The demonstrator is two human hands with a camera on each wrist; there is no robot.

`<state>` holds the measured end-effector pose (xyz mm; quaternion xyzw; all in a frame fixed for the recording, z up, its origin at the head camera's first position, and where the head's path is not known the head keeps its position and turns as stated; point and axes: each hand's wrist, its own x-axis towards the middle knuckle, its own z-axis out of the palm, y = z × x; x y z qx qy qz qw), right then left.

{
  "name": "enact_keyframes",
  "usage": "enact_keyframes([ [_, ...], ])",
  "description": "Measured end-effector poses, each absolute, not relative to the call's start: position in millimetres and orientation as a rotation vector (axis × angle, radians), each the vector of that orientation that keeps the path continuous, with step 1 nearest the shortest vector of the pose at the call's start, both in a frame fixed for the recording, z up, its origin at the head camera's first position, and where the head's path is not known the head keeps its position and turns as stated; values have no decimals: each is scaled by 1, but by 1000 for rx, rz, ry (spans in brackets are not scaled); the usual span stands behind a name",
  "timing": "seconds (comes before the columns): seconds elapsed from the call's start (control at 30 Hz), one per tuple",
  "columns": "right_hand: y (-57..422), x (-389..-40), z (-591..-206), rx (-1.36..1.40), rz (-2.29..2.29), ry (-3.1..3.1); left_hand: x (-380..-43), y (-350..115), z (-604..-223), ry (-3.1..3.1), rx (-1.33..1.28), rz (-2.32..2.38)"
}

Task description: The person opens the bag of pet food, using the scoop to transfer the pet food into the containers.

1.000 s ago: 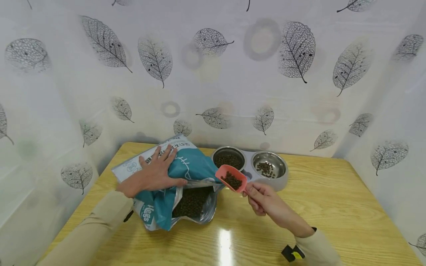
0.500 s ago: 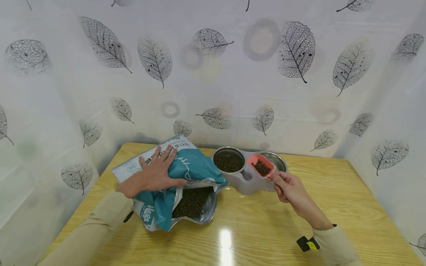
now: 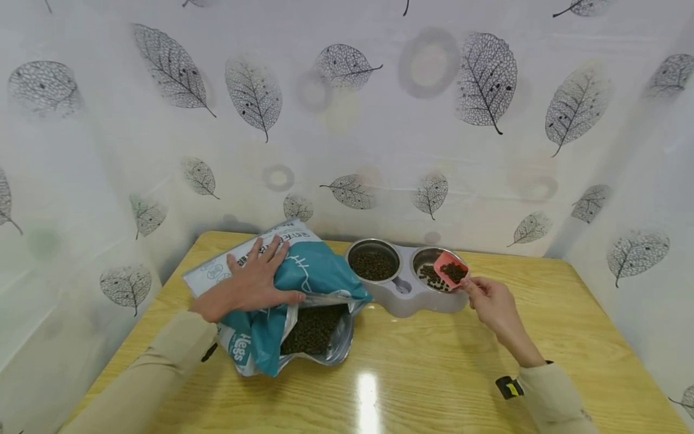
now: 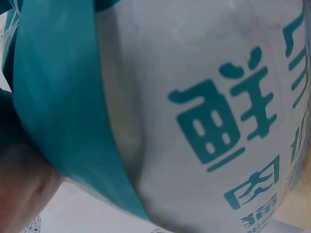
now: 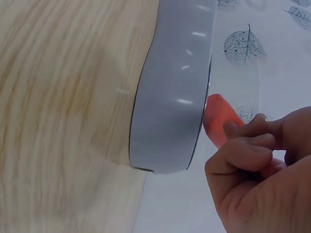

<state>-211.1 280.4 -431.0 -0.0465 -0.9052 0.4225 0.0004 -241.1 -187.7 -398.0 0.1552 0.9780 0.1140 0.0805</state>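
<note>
scoop (image 3: 446, 257) is over the right bowl (image 3: 425, 261), loaded with kibble (image 3: 453, 273); whether it touches the rim, can't tell. right hand (image 3: 494, 307) has its fingers curled tight round the handle, just beyond the bowl's near right edge. step looks like tipping the load out: best done low, well inside the rim, with a slow wrist roll so pellets don't bounce over the side. spreading the pour would suit, since pellets already lie in a patch on that bowl's floor. left bowl (image 3: 373, 245) looks fuller, same stand (image 3: 402, 305); a light touch should avoid nudging it. left hand (image 3: 255, 286) lies flat, fingers spread, gripping nothing, on the bag (image 3: 320, 265); steady pressure there should keep the gaping, kibble-filled mouth from shifting on the table (image 3: 434, 374).
</note>
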Motion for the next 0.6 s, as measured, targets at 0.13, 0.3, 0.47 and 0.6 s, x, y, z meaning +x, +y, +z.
enact_keyframes([
  [0.13, 284, -216, -436, -122, 1123, -2857, -242, -188, -398, 2921, 460, 336],
  [0.3, 285, -220, -443, -25, 896, -2813, -242, -188, -399, 2923, 459, 335],
  [0.47, 283, -221, -450, 147, 606, -2685, -243, -188, -398, 2923, 460, 341],
  [0.6, 282, -220, -454, 196, 472, -2620, -242, -188, -397, 2922, 458, 345],
])
